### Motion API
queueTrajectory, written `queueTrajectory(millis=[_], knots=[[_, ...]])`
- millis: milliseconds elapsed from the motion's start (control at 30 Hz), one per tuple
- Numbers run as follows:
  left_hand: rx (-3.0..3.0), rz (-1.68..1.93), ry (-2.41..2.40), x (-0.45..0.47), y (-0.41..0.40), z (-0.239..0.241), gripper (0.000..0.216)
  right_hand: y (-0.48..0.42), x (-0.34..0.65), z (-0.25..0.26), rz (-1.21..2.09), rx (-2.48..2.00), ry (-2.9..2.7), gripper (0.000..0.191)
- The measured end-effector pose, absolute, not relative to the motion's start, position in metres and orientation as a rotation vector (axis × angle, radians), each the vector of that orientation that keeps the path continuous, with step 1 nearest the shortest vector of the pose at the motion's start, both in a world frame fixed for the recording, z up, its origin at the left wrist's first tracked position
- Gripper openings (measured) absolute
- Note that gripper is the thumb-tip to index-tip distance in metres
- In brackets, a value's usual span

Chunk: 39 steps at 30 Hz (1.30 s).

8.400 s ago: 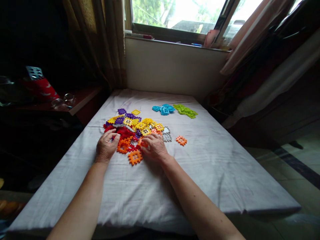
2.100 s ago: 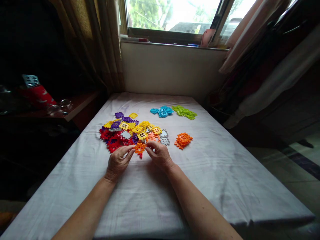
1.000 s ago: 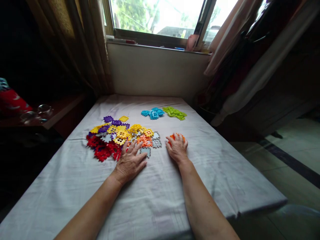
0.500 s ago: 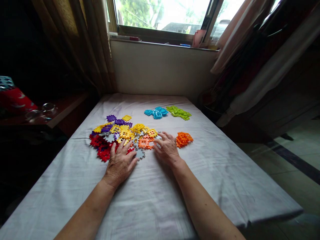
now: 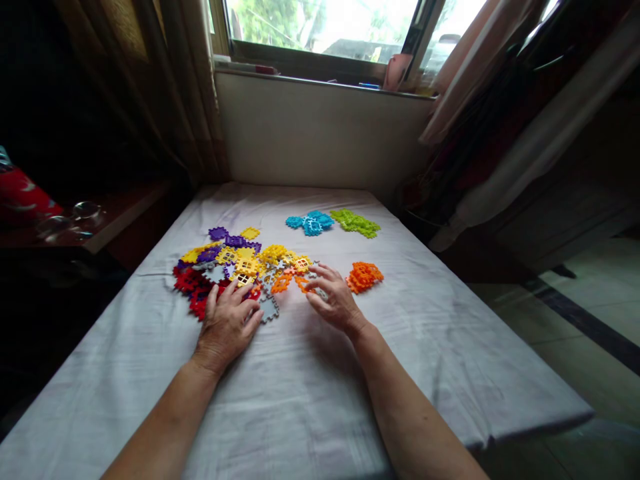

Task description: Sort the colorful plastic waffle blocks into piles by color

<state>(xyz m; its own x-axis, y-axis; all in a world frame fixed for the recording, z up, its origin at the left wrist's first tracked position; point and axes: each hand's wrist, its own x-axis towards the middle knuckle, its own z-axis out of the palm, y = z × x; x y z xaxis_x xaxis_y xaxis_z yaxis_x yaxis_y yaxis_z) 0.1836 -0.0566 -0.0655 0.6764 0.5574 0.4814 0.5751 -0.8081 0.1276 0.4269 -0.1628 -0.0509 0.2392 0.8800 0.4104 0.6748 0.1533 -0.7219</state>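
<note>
A mixed heap of plastic interlocking tiles (image 5: 235, 263), red, yellow, purple, grey and orange, lies on a white sheet (image 5: 300, 373). My left hand (image 5: 227, 323) rests flat on the heap's near edge, fingers spread over red and grey tiles. My right hand (image 5: 333, 297) is raised a little at the heap's right side, its thumb and fingers pinching an orange tile (image 5: 304, 285). A stack of orange tiles (image 5: 365, 276) sits just right of that hand. Farther back lie a blue group (image 5: 310, 223) and a green group (image 5: 356, 223).
The sheet-covered surface ends at a wall (image 5: 320, 133) under a window sill with small items. A dark side shelf (image 5: 95, 220) with glass objects stands to the left. Curtains hang on both sides. The floor (image 5: 590, 320) drops away on the right.
My right hand went to the orange stack, came back to the heap and has now lifted an orange tile. My left hand stays flat on the heap's edge.
</note>
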Motion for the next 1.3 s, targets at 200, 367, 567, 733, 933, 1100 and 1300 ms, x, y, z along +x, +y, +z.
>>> queueTrajectory(millis=[200,367,567,733,933,1100,1300], knots=[[-2.870,-0.808,-0.991,0.185,-0.058,-0.066,0.021,-0.160,0.441,-0.050,0.799,-1.159,-0.637,0.033],[-2.867,-0.807,-0.994,0.185,-0.057,-0.068,0.022,-0.169,0.476,-0.046,0.609,-1.056,-0.354,0.029],[-2.774,-0.952,-0.970,0.193,-0.063,-0.067,0.029,-0.171,0.472,-0.045,0.763,-0.987,-0.285,0.021],[-2.825,-1.013,-0.847,0.209,-0.082,-0.067,0.059,-0.153,0.403,-0.045,1.122,-0.921,-0.488,0.030],[-2.811,-1.072,-0.850,0.208,-0.082,-0.074,0.047,-0.154,0.373,-0.043,1.265,-0.905,-0.613,0.042],[-2.819,-1.056,-0.677,0.205,-0.074,-0.067,0.035,-0.153,0.384,-0.046,1.199,-1.041,-0.668,0.047],[-2.762,-1.014,-0.661,0.201,-0.074,-0.055,0.033,-0.154,0.387,-0.043,0.935,-1.141,-0.968,0.043]])
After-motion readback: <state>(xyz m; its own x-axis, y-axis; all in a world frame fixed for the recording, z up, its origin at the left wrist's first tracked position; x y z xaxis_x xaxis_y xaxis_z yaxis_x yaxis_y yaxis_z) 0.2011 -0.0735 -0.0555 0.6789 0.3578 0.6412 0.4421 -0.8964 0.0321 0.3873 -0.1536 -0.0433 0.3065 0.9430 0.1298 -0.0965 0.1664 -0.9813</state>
